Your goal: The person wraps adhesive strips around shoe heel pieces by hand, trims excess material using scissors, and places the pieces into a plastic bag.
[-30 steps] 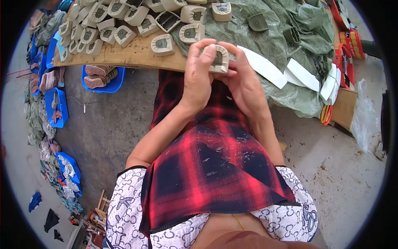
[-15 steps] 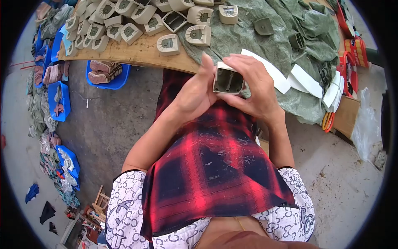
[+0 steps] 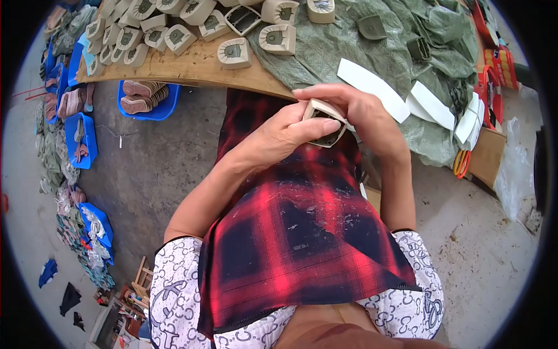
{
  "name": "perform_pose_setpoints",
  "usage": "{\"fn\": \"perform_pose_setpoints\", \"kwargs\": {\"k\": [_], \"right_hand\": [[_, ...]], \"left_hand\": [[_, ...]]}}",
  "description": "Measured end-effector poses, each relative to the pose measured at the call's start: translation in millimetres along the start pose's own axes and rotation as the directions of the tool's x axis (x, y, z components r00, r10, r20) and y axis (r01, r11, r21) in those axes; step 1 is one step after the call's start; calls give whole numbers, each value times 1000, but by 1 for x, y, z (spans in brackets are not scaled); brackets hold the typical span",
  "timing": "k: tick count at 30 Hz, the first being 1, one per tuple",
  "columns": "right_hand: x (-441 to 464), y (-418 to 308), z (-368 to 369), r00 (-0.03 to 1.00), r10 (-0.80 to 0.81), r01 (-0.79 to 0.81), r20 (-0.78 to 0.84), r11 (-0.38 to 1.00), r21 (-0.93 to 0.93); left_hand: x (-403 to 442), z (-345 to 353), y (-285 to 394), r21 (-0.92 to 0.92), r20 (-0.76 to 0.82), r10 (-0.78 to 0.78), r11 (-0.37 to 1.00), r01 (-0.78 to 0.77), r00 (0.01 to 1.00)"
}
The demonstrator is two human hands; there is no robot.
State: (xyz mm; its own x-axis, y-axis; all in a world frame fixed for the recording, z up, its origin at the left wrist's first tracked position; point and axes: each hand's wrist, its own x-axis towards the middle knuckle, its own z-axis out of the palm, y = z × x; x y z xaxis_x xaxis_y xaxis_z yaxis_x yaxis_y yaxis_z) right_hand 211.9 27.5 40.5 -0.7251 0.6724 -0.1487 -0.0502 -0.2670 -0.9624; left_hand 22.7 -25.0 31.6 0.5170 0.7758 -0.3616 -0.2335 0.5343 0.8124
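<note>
The left hand is clamped on a hollow, beige-walled block with a dark interior, its thumb across the opening; the right hand arches over the far side, its grip indeterminable. The block is above a red-and-black plaid cloth apron, near a brown wooden tabletop bearing similar rounded beige blocks.

Hands close together — left thumb extended, forearms converging
</note>
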Motion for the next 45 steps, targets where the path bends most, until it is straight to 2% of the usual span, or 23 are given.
{"fn": "perform_pose_setpoints", "kwargs": {"k": [1, 2, 5, 6, 8, 10, 11, 13, 16, 19, 20, 22, 25, 26, 27, 30, 32, 35, 37, 38, 41, 42, 45], "right_hand": [[3, -1, -5, 1000, 12, -13, 23, 998, 56], [7, -6, -4, 999, 35, -32, 35, 996, -87], [11, -4, 0, 994, 40, -16, 105, 975, -221], [10, -6, 0, 990, 66, -28, 125, 957, -288], [8, -1, 1, 994, 14, -3, 105, 994, -109], [10, 4, 1, 993, -14, 1, 117, 995, 103], [9, 7, 2, 997, 9, -23, 77, 984, 179], [9, 10, 9, 997, 71, -63, -22, 964, 257], [13, 8, 19, 989, 23, -4, -144, 991, 135], [14, 6, 16, 984, 64, -30, -165, 979, 203], [16, 12, 17, 981, -18, 75, -193, 953, 292], [16, 16, 22, 959, -96, 186, -267, 924, 334], [20, 20, 23, 934, -78, 163, -349, 962, 221], [20, 17, 20, 941, -33, 93, -336, 982, 166], [21, 15, 17, 945, 12, 25, -328, 994, 109], [25, 11, 17, 947, -102, 201, -306, 928, 312], [26, 20, 24, 910, -167, 266, -379, 937, 226], [27, 21, 35, 849, -167, 258, -502, 959, 117], [41, 35, 42, 777, -226, 307, -588, 951, 41], [40, 36, 41, 767, -256, 240, -589, 965, -107], [43, 38, 47, 727, -370, 318, -579, 928, -194], [42, 38, 48, 757, -333, 326, -562, 938, -118], [37, 21, 46, 793, -364, 273, -489, 929, -249]], "left_hand": [[-3, 1, 2, 59, 9, -14, 998, 13, 1000], [-3, -2, 2, 104, 27, -60, 993, 57, 998], [-6, -8, 10, 219, 31, -196, 958, 185, 980], [-8, -7, 5, 190, 21, -217, 959, 210, 976], [-8, -5, 0, -54, 68, -97, 993, 101, 993], [-2, -5, -9, -268, 109, 51, 963, -20, 993], [0, -3, -9, -377, 70, 63, 926, -32, 996], [2, 2, -4, -345, -27, 65, 936, -70, 998], [4, 4, -8, -229, -89, 98, 967, -116, 991], [8, 14, -6, -296, -172, 101, 943, -150, 980], [10, 19, -4, -345, -189, 106, 924, -167, 976], [15, 29, 4, -435, -231, 126, 874, -218, 965], [24, 26, -15, -219, -293, 212, 934, -282, 932], [27, 23, -20, -164, -270, 277, 931, -327, 922], [28, 24, -18, -184, -288, 286, 920, -345, 914], [32, 32, -11, -277, -339, 306, 871, -405, 890], [34, 33, -3, -367, -358, 328, 812, -454, 874], [40, 26, -24, -298, -341, 321, 855, -425, 884], [47, 36, -25, -174, -509, 356, 849, -499, 783], [49, 40, -24, -108, -585, 371, 846, -523, 721], [38, 37, -16, -154, -531, 340, 862, -483, 776], [40, 30, -21, -161, -496, 353, 860, -484, 793], [37, 22, -30, -1, -466, 453, 859, -513, 760]]}}
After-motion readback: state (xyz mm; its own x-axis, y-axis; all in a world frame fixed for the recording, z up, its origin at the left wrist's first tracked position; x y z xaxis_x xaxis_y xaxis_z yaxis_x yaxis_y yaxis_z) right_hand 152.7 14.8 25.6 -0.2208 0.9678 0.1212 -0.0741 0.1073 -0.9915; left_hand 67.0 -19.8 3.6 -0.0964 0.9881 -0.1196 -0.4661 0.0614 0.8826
